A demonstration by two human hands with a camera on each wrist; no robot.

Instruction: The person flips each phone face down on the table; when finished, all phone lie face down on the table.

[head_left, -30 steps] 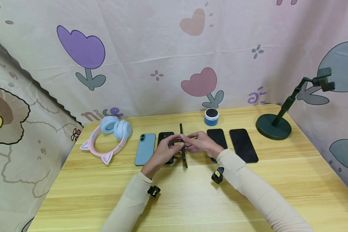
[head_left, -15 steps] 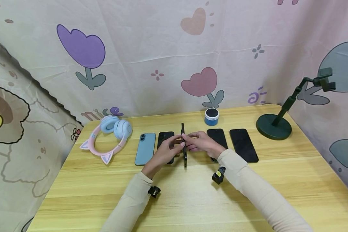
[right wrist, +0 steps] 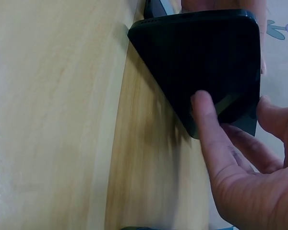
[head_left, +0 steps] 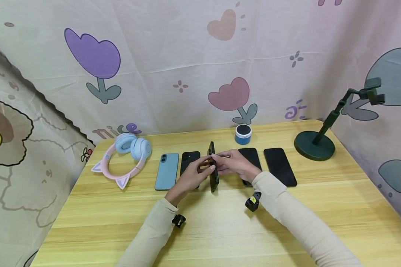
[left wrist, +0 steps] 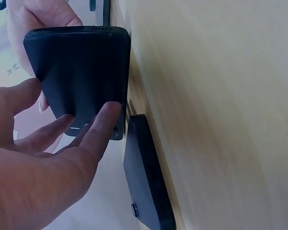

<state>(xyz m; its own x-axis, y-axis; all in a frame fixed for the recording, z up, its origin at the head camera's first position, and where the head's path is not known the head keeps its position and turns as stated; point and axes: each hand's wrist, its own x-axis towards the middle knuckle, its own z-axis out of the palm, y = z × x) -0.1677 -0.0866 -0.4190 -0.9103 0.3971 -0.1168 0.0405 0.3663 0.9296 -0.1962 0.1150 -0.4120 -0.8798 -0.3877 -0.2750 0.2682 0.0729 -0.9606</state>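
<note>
A black smartphone [head_left: 214, 180] stands on its long edge between both hands, low over the table. My left hand [head_left: 191, 175] holds it from the left side, thumb at one edge and fingertips against its dark back [left wrist: 77, 67], near the camera end. From the other side my right hand [head_left: 236, 164] grips it, with fingers on the dark front [right wrist: 197, 52]. A second black phone [head_left: 189, 160] lies beside the left hand, partly covered by it. Close to the right wrist lies another black phone [head_left: 250, 157], partly hidden behind that hand.
A light blue phone [head_left: 167, 172] lies at left, beside pink and blue cat-ear headphones [head_left: 141, 149]. At right are a black phone [head_left: 280, 167] and a dark green phone stand [head_left: 315, 146]. A small blue and white round speaker [head_left: 243, 135] stands at the back of the wooden table [head_left: 227, 230].
The held phone has shifted slightly right and turned from edge-on, so more of its flat side shows. Both hands have kept their hold and moved a little with it.
</note>
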